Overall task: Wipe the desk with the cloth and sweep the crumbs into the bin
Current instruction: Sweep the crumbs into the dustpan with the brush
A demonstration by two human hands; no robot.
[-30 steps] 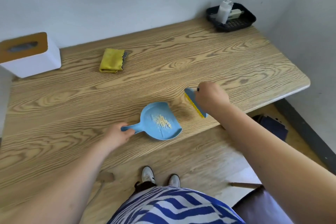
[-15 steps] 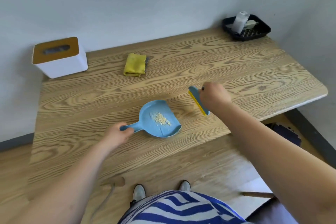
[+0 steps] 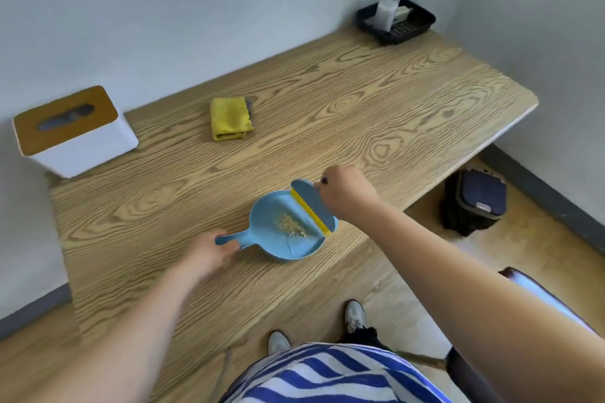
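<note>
Far left, a white tissue box [image 3: 75, 132] with a brown lid stands on the desk [image 3: 376, 114] against the wall; right of it, well apart, the folded yellow cloth [image 3: 230, 118] lies untouched on the far half of the desk. Near centre, the left hand [image 3: 209, 255] has its fingers curled round the handle of the blue dustpan [image 3: 288, 232], which rests flat on the desk; the crumbs [image 3: 291, 226] lie heaped inside the pan. The right hand [image 3: 347, 195] grips the blue brush [image 3: 312, 206], yellow bristles down across the pan's right rim; a black tray [image 3: 397, 24] sits in the far right corner; the dark bin [image 3: 474, 203] stands on the floor, right of the desk. Judged progress: crumbs gathered, emptying into the bin not yet done, and whether wiping is finished cannot be told. Against the earlier frame, the brush, then just right of the pan and apart from it, now lies over its rim.
</note>
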